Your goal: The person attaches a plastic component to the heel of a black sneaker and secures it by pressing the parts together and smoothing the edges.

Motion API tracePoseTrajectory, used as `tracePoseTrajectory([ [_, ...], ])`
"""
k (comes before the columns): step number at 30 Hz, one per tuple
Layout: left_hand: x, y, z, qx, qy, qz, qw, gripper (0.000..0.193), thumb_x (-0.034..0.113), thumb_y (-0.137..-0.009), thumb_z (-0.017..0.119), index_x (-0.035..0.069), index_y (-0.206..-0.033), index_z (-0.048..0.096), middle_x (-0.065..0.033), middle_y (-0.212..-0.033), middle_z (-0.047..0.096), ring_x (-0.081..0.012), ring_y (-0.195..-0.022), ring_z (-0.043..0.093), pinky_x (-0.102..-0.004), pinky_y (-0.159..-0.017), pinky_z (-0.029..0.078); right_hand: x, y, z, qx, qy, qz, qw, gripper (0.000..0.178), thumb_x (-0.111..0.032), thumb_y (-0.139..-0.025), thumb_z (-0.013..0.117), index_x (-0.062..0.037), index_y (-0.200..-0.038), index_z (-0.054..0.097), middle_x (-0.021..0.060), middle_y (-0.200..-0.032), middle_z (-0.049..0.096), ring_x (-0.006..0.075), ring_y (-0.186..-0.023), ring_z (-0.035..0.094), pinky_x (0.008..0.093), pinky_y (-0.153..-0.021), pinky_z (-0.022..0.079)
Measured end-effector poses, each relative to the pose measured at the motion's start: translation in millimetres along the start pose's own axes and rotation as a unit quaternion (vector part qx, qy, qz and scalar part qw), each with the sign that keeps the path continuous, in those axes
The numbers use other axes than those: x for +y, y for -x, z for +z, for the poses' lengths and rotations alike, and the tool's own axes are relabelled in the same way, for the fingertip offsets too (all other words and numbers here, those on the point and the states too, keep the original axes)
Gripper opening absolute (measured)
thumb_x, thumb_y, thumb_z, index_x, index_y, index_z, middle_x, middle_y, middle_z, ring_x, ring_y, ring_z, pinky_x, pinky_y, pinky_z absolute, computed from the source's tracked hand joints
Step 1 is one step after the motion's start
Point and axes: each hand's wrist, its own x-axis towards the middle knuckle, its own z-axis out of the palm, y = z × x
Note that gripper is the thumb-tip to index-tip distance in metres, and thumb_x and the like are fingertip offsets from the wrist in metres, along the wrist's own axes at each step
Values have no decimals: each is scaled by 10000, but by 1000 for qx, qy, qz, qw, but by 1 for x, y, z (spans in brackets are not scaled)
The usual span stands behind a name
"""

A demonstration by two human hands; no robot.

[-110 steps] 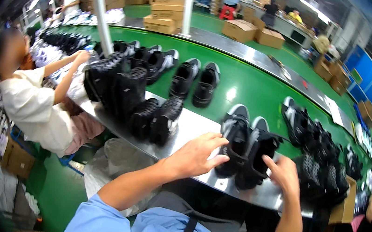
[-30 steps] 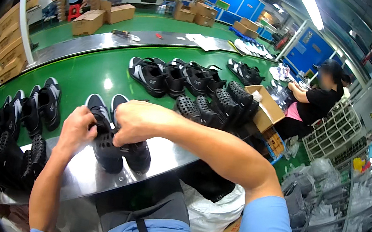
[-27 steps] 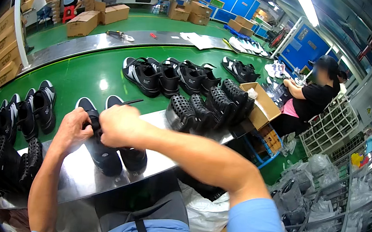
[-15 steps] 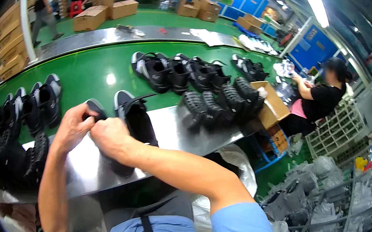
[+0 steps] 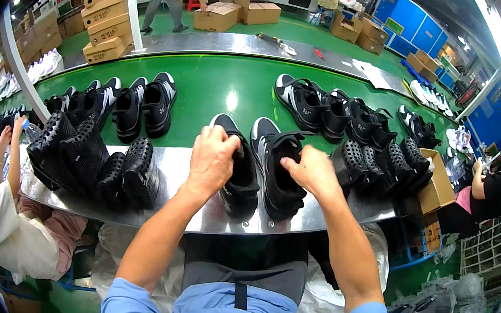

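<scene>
Two black sneakers with grey toes and white lettering stand side by side on the metal ledge in front of me, toes pointing away. My left hand (image 5: 213,159) is closed at the upper left side of the left sneaker (image 5: 238,198), fingers curled down around its lacing area. On the other shoe, the right sneaker (image 5: 281,203), my right hand (image 5: 315,172) grips the right side of the collar, its thumb at the opening. The fingertips of my left hand are partly hidden.
Pairs of black sneakers (image 5: 159,105) stand on the green belt (image 5: 222,83), left and right. Black cleat-like moulds (image 5: 83,150) line the ledge on both sides. A cardboard box (image 5: 439,181) is at the right. Co-workers sit at both ends; a person's arms (image 5: 7,153) reach in from the left.
My hands were together at the left sneaker's toe; now they are apart, the right one on the right sneaker. Both shoes now stand side by side. The view has swung left.
</scene>
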Motion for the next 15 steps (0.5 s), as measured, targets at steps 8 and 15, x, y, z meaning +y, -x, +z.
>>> tracePoseTrajectory([
  [8, 17, 22, -31, 38, -5, -9, 999, 448, 0, -785, 758, 48, -1211, 630, -162, -1090, 632, -383, -1067, 596, -456, -937, 506, 17, 4, 23, -49, -175, -45, 982, 408, -269, -882, 706, 111, -1031, 695, 340, -923, 704, 489, -1001, 693, 512, -894, 537],
  [15, 75, 43, -28, -212, 129, -127, 961, 713, 341, -828, 872, 39, -1409, 588, -261, -1234, 695, -431, -1173, 662, -456, -1008, 528, 13, -6, 55, 17, -182, -133, 974, 482, -353, -952, 715, 48, -1219, 706, 246, -1008, 728, 337, -884, 704, 419, -816, 556],
])
